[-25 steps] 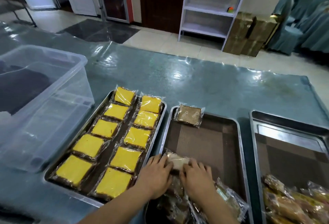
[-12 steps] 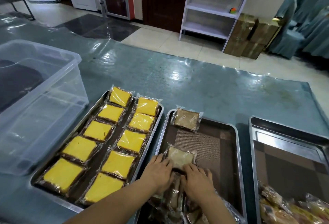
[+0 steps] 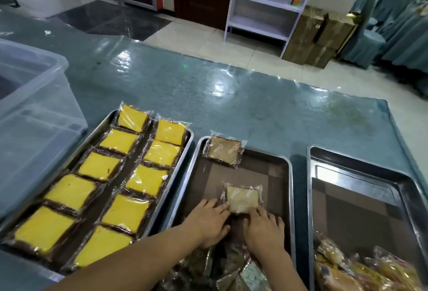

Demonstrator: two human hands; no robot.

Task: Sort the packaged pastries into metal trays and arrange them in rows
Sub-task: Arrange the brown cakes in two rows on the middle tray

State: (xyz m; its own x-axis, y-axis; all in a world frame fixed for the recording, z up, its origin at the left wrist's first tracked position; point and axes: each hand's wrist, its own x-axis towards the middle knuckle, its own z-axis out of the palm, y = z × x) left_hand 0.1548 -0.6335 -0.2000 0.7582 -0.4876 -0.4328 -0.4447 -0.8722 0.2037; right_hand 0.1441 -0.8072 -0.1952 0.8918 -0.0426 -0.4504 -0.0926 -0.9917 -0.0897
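your left hand (image 3: 209, 217) and right hand (image 3: 264, 227) lie flat-fingered, gripping nothing, against the near edge of the wrapped brown pastry (image 3: 242, 198) in the middle tray (image 3: 288, 198); likely light, soft, slippery film, so hold its sides gently.

three metal trays sit side by side on a blue-green table (image 3: 231, 87). the left tray (image 3: 183, 149) holds ten yellow wrapped pastries (image 3: 148, 180) in two rows. in the middle tray (image 3: 288, 175), one brown wrapped pastry (image 3: 224, 150) lies at the far left corner; the left hand (image 3: 208, 221) and right hand (image 3: 264, 229) press flat fingers on the near edge of a second brown pastry (image 3: 242, 198). the right tray (image 3: 370, 163) holds a heap of wrapped pastries (image 3: 361, 270) at its near end. a clear plastic bin (image 3: 34, 114) stands at the far left.
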